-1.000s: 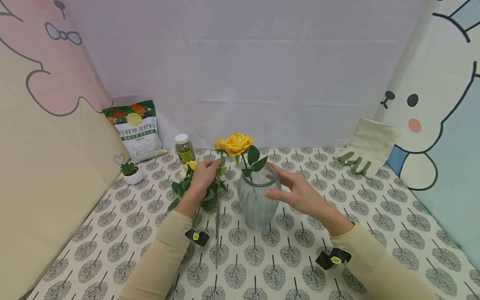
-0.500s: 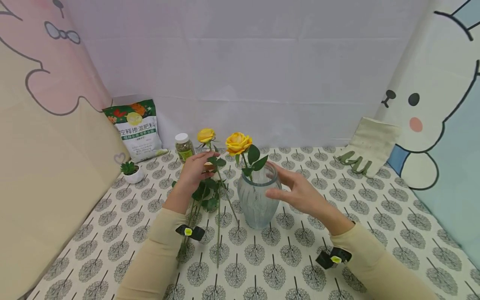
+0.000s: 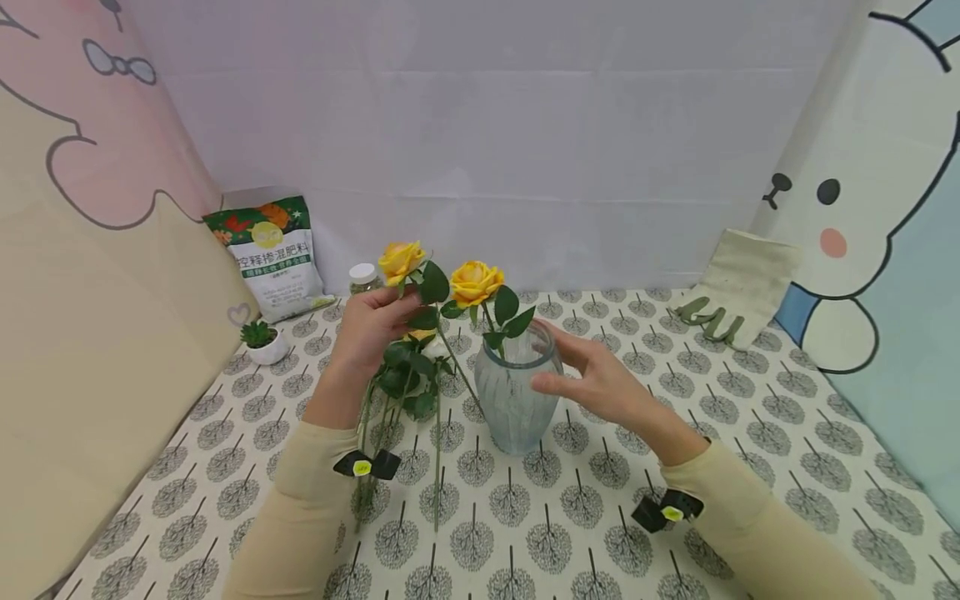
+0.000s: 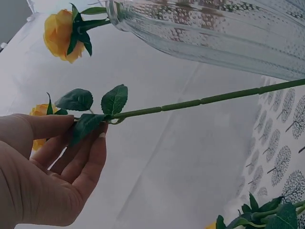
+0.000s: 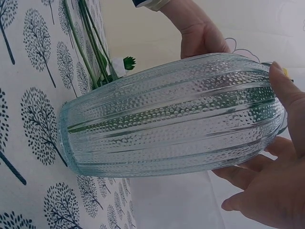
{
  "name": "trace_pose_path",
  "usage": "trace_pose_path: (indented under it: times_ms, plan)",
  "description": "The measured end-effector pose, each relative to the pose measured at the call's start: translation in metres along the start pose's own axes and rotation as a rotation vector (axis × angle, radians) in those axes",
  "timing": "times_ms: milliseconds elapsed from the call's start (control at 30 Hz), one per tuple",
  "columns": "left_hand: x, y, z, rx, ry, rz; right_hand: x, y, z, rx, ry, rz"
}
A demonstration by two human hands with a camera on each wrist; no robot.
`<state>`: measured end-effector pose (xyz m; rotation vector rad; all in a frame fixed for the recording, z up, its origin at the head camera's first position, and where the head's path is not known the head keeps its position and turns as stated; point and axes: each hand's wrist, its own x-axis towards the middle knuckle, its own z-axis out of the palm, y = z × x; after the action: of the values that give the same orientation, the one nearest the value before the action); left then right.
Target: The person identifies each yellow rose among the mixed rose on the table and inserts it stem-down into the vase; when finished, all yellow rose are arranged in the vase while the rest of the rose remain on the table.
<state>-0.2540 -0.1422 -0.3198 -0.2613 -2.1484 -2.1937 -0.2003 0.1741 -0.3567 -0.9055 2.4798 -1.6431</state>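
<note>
Over the last second I've raised one yellow rose (image 3: 401, 261); my left grip (image 3: 363, 329) pinches it just below the bloom, its stem slanting down close by the vase (image 3: 510, 412) but outside it. My right grip (image 3: 600, 379) has stayed curled around the vase's neck, the vase upright on the tabletop (image 3: 555, 508), another rose (image 3: 476, 283) inside. I judge my stem free of the loose roses (image 3: 405, 375), so I can steer it alone.

Toward the left of the head view, a white, pillow-shaped plastic bag with a green top (image 3: 266, 258) is showing dark Chinese characters reading 控释掺混肥料; the lines below are running too small for me to read.
</note>
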Motion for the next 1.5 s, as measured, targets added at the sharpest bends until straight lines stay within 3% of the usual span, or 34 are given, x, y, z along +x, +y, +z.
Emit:
trace_pose_path:
  times_ms: [133,367,500,767,867,1033,1133,1300,1500]
  plan:
    - [-0.007,0.011,-0.002,-0.096,0.01,0.074,0.0,0.0,0.0,-0.004,0.002,0.006]
    - [-0.016,0.032,-0.009,-0.525,0.005,0.206,0.001,-0.003,0.0,0.013,0.0,0.0]
    - [-0.021,0.041,-0.014,-0.681,0.004,0.28,0.0,-0.003,-0.001,0.014,-0.003,-0.007]
    - [-0.031,0.052,-0.023,-0.794,0.025,0.375,0.0,-0.005,-0.002,0.015,-0.002,-0.003]
    - [-0.034,0.057,-0.023,-0.798,0.089,0.418,0.0,-0.004,-0.002,0.019,-0.004,-0.005]
    - [-0.039,0.066,-0.028,-0.897,0.198,0.492,0.0,-0.004,-0.003,0.012,-0.009,-0.013]
    - [-0.041,0.071,-0.029,-1.003,0.199,0.497,0.001,-0.005,-0.004,-0.004,-0.004,-0.013]
    - [-0.045,0.076,-0.026,-1.098,0.209,0.486,0.001,-0.006,-0.003,0.004,-0.009,-0.023]
    - [-0.048,0.075,-0.02,-1.091,0.245,0.487,-0.001,-0.004,-0.002,0.007,-0.011,-0.019]
